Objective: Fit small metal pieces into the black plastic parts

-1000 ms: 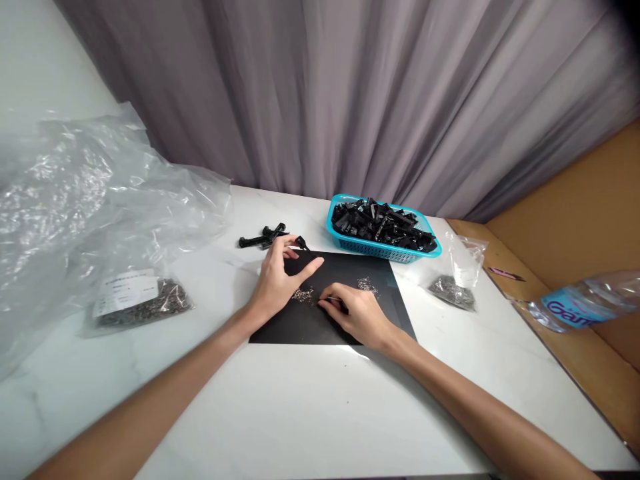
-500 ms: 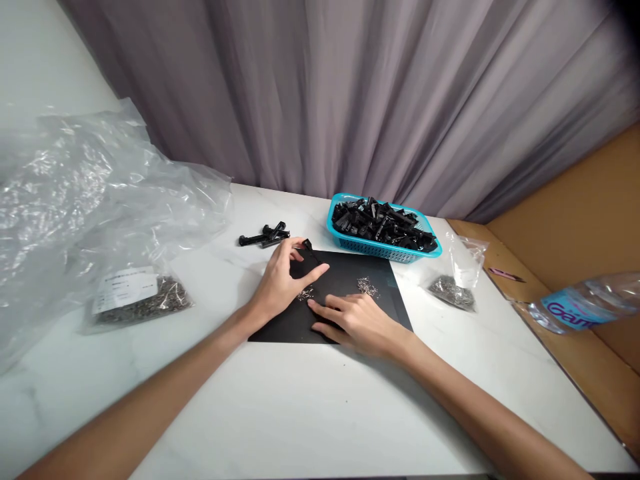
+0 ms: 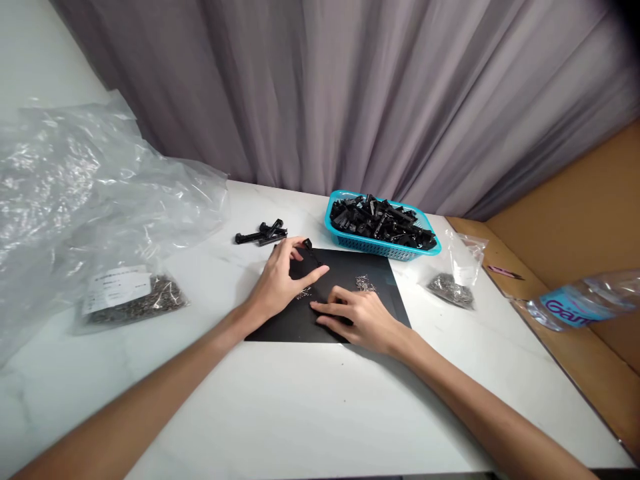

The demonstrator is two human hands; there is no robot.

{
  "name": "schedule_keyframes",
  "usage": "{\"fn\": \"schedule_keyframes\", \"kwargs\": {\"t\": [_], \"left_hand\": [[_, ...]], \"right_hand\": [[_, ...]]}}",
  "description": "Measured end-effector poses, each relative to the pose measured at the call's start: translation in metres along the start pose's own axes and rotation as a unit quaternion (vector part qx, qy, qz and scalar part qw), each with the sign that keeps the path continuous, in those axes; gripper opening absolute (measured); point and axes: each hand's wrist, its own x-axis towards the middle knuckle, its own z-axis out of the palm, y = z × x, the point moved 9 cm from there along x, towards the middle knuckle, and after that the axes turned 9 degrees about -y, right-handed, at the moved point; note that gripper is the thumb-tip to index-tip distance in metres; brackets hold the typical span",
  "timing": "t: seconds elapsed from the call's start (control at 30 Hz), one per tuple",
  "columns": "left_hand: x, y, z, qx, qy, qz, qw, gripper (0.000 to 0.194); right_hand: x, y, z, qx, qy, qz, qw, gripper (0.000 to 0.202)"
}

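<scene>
Cool, fairly bright light is spread across the white table, and sharp white glints are thrown off the plastic bag! The curtain is left dimmer, its folds softly shaded. A faint shadow is cast beside the right forearm. The bottle is stretched near the edge, the upper-right corner is blackened, and the metal pieces are barely resolved.

Your black part looks like glossy plastic, your small pieces like shiny metal, and the sheet matt. Before you, the basket is smooth plastic, the surface smooth, the curtain cloth.
</scene>
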Motion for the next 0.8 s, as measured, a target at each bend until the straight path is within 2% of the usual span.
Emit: {"fn": "schedule_keyframes", "kwargs": {"t": [0.07, 0.2, 0.43, 0.67, 0.8], "left_hand": [[0.000, -0.001, 0.000, -0.002, 0.001, -0.004, 1.000, 0.058], [0.000, 0.000, 0.001, 0.001, 0.004, 0.003, 1.000, 0.058], [0.002, 0.001, 0.002, 0.020, -0.004, 0.010, 1.000, 0.058], [0.000, 0.002, 0.002, 0.019, -0.007, 0.011, 1.000, 0.057], [0.000, 0.003, 0.004, 0.021, -0.016, 0.016, 1.000, 0.056]], "right_hand": [[-0.001, -0.004, 0.004, -0.026, -0.017, -0.008, 0.999, 0.037], [0.000, -0.003, 0.002, -0.033, 0.017, 0.013, 0.999, 0.034], [-0.002, 0.022, -0.014, 0.037, 0.064, 0.091, 0.993, 0.026], [-0.014, 0.001, -0.004, 0.001, -0.035, 0.025, 0.999, 0.034], [-0.020, 0.002, -0.003, 0.017, -0.037, 0.038, 0.998, 0.035]]}}
